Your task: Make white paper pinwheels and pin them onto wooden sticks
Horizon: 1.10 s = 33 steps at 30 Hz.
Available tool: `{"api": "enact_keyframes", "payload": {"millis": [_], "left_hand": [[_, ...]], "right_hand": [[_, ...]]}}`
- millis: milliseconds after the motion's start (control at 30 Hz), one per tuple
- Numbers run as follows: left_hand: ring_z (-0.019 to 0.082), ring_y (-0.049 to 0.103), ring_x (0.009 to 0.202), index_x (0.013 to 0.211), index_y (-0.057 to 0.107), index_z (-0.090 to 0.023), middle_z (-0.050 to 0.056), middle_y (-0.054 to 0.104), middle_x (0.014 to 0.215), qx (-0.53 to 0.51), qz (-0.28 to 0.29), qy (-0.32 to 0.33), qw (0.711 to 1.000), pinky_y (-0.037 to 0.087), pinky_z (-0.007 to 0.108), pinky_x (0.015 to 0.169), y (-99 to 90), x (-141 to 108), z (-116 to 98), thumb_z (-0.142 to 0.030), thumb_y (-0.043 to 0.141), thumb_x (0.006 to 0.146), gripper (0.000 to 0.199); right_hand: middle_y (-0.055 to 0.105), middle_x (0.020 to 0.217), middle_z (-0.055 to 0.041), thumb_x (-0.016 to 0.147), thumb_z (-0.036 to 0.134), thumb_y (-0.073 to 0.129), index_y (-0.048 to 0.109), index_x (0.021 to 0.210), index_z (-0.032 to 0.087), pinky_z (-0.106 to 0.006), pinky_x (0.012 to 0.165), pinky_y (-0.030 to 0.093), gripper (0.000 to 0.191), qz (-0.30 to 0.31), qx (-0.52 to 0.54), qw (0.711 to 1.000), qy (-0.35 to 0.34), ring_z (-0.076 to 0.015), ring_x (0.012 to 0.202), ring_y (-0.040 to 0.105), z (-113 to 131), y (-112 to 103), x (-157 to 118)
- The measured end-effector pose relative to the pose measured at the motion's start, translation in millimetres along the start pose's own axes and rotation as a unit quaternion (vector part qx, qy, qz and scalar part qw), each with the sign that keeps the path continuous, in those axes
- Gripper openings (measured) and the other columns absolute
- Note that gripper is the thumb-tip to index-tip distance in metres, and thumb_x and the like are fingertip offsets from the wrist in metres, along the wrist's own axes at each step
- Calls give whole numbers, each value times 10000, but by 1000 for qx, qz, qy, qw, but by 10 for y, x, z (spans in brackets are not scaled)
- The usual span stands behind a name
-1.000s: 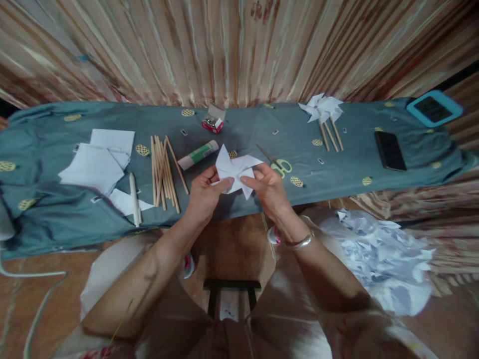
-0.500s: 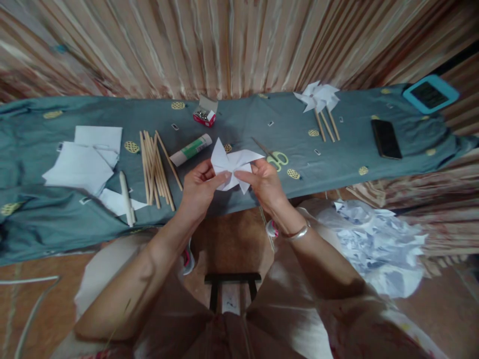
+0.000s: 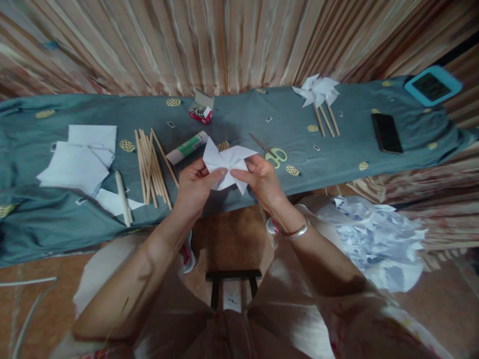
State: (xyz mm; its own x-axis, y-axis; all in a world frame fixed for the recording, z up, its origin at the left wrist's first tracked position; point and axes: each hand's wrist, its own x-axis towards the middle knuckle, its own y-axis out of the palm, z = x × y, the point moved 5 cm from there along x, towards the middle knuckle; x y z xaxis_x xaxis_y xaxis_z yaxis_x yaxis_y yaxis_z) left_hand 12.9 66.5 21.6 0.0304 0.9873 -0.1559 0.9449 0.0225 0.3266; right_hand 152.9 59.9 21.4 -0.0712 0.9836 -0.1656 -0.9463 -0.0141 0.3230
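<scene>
A white paper pinwheel (image 3: 229,160) with folded blades is held between my two hands above the table's near edge. My left hand (image 3: 196,184) grips its left side, thumb pressed near the centre and fingers behind the paper. On the other side my right hand (image 3: 262,180) pinches it the same way, its thumb close to the left thumb. Just behind my left hand lies a glue stick (image 3: 187,147) with a green label. Green-handled scissors (image 3: 275,155) rest beyond my right hand. Wooden sticks (image 3: 151,167) lie in a loose pile left of my left hand.
White paper sheets (image 3: 77,167) and a white pen-like tool (image 3: 122,197) are at left. An opened red box (image 3: 202,112) of small metal pieces stands behind. Pinwheels on sticks (image 3: 318,94), a phone (image 3: 387,133) and a blue-framed device (image 3: 433,86) lie right. A bag of paper scraps (image 3: 377,239) sits below.
The camera view has shifted slightly, so the table's things appear a little further left. Both hands keep their hold on the pinwheel, with hardly any change in grip.
</scene>
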Motion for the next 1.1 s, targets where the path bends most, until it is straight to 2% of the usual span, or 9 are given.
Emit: {"api": "enact_keyframes", "payload": {"millis": [100, 267, 433, 567, 633, 733, 867, 967, 1100], "left_hand": [[184, 690, 737, 841, 752, -175, 33, 767, 831, -13, -12, 3, 1000, 545, 301, 713, -31, 24, -7, -271, 873, 568, 313], [212, 717, 838, 881, 756, -174, 50, 780, 908, -35, -17, 9, 999, 557, 314, 786, -45, 50, -41, -244, 860, 582, 324], [253, 720, 928, 884, 738, -175, 59, 779, 937, -33, -30, 20, 999, 565, 356, 823, -68, 79, -57, -249, 857, 573, 341], [251, 716, 944, 900, 739, -180, 63, 776, 963, -27, -34, 27, 999, 563, 363, 832, -85, 96, -59, -251, 850, 586, 340], [241, 715, 916, 876, 743, -186, 51, 778, 939, -23, -33, 28, 999, 563, 352, 819, -80, 94, -64, -249, 849, 587, 315], [224, 714, 872, 861, 747, -188, 39, 779, 909, -21, -29, 30, 999, 560, 330, 794, -56, 79, -76, -254, 844, 596, 289], [215, 707, 841, 856, 744, -190, 33, 778, 899, -15, -26, 22, 999, 552, 307, 752, -21, 62, -69, -241, 824, 608, 266], [219, 702, 862, 849, 740, -193, 30, 769, 873, -11, -26, 19, 999, 543, 306, 763, -8, 57, -52, -215, 804, 628, 231], [201, 690, 821, 834, 739, -188, 19, 763, 857, -7, -26, 28, 999, 529, 295, 743, -4, 56, -38, -220, 801, 624, 222]], "right_hand": [[759, 959, -17, 614, 469, 868, 600, 1021, 260, -439, 906, 596, 530, 6, -21, 999, -23, -263, 1021, 714, 21, -5, -6], [724, 1119, -44, 637, 519, 849, 601, 1036, 260, -410, 1005, 544, 537, -25, -107, 986, -122, -231, 1078, 681, 108, -89, 8], [651, 1291, -79, 750, 524, 760, 598, 1149, 266, -424, 1026, 518, 502, -52, -186, 969, -155, -241, 1186, 631, 144, -209, -7], [534, 1440, -93, 831, 439, 697, 638, 1036, 251, -492, 1075, 466, 284, -89, -297, 923, -226, -278, 1321, 531, 259, -240, -88], [481, 1485, -78, 869, 394, 664, 651, 947, 241, -532, 1124, 410, 173, -82, -363, 890, -264, -291, 1371, 484, 323, -185, -146], [447, 1511, -63, 893, 350, 637, 662, 872, 234, -556, 1169, 350, 121, -69, -431, 847, -302, -302, 1416, 432, 383, -76, -231], [445, 1525, -52, 896, 377, 630, 690, 902, 251, -583, 1165, 350, 139, -59, -472, 823, -309, -319, 1435, 390, 365, 19, -271], [431, 1543, -35, 895, 404, 626, 704, 954, 269, -602, 1178, 319, 167, -43, -477, 826, -297, -332, 1457, 341, 319, 46, -254], [432, 1538, -46, 898, 396, 628, 709, 891, 247, -570, 1190, 319, 170, -44, -481, 822, -301, -320, 1450, 354, 298, 55, -242]]}}
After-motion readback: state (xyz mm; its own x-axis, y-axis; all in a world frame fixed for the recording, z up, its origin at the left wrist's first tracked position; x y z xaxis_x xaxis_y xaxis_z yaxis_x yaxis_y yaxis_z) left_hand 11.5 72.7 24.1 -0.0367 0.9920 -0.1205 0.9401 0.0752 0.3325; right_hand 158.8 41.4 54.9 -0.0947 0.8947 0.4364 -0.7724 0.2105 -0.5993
